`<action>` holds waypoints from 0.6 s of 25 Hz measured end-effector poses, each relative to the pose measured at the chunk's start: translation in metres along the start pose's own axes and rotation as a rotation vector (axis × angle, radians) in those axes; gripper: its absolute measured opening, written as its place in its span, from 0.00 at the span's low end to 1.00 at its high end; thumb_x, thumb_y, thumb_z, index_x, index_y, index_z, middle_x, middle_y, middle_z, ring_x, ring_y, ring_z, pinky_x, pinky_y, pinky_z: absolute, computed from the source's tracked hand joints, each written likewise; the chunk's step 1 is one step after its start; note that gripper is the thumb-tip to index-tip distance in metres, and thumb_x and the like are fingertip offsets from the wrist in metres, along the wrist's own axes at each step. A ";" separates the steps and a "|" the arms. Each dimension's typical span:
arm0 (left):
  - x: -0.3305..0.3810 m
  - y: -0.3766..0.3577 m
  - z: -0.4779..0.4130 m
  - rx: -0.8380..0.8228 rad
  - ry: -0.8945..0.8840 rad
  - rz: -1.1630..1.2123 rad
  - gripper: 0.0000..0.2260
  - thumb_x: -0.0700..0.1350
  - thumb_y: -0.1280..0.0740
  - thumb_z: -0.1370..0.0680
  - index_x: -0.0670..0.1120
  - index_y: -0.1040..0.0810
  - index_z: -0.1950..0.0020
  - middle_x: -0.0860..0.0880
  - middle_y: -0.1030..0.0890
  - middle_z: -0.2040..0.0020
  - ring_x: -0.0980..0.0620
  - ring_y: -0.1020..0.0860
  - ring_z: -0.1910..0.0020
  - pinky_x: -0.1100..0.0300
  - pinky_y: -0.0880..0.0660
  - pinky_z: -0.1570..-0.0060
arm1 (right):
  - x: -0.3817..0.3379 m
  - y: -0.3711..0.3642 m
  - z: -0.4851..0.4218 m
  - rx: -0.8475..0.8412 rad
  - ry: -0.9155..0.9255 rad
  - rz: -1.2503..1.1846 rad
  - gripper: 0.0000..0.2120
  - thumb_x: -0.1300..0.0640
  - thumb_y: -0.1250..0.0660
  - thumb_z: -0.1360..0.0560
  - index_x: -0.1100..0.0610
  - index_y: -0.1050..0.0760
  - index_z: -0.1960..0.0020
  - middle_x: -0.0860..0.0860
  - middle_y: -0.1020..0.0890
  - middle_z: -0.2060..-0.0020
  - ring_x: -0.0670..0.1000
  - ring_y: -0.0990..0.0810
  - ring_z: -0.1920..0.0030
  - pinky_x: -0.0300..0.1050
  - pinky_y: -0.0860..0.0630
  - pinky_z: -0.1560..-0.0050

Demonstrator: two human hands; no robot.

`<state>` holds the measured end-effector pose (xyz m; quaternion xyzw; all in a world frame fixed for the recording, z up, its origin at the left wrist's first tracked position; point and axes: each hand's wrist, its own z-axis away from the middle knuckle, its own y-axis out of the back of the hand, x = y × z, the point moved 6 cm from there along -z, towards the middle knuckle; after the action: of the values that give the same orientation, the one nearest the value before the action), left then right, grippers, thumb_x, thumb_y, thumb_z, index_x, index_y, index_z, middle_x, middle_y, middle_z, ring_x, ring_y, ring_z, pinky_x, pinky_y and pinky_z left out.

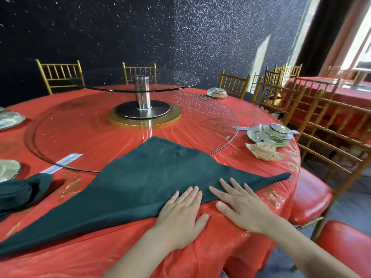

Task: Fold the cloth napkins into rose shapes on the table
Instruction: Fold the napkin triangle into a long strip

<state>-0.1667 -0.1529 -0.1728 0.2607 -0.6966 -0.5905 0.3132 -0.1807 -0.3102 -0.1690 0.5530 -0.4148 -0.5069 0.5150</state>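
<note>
A dark green cloth napkin [140, 177] lies folded into a wide triangle on the red tablecloth [210, 247], its long edge toward me and its peak pointing at the table's middle. My left hand [181, 215] lies flat, fingers straight, on the napkin's near edge. Beside it my right hand [241, 205] also presses flat on that edge, fingers spread toward the right tip. A second dark green napkin [22, 191], rolled up, sits at the left. A peach napkin rose [264, 150] stands at the right.
A glass turntable [200, 121] on a steel post [142, 93] fills the table's middle. Wrapped place settings [271, 133] sit near the right edge, with another setting [217, 92] farther back. Gold chairs [331, 125] with red seats [309, 197] ring the table.
</note>
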 end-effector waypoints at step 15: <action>0.000 -0.001 0.001 -0.016 0.011 -0.011 0.42 0.65 0.72 0.33 0.48 0.57 0.22 0.52 0.58 0.22 0.60 0.63 0.26 0.60 0.66 0.31 | 0.064 0.008 -0.006 -0.098 0.035 0.124 0.37 0.22 0.75 0.40 0.28 0.65 0.32 0.43 0.60 0.25 0.54 0.64 0.25 0.58 0.61 0.26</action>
<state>-0.1669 -0.1524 -0.1738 0.2654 -0.6887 -0.5961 0.3159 -0.1651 -0.3727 -0.1696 0.5090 -0.4141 -0.4839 0.5790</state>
